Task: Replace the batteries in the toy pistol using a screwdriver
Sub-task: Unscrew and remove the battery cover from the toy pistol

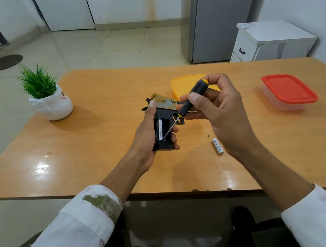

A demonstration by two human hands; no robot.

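Note:
My left hand (149, 131) grips the black and gold toy pistol (164, 111) by its handle above the table. The battery bay in the handle is uncovered, with one white battery (160, 129) sitting in its left slot. My right hand (214, 105) pinches a black and yellow screwdriver (188, 102). Its metal tip reaches into the empty right slot beside that battery. A second white battery (217, 145) lies loose on the table under my right wrist, and a tiny dark screw (208, 136) lies just left of it.
An orange lid (182, 83) lies on the wooden table (103, 133) behind the pistol. A clear box with a red lid (288, 90) stands at the right. At the far left corner sits a potted green plant (49, 97). The near table edge runs below my forearms.

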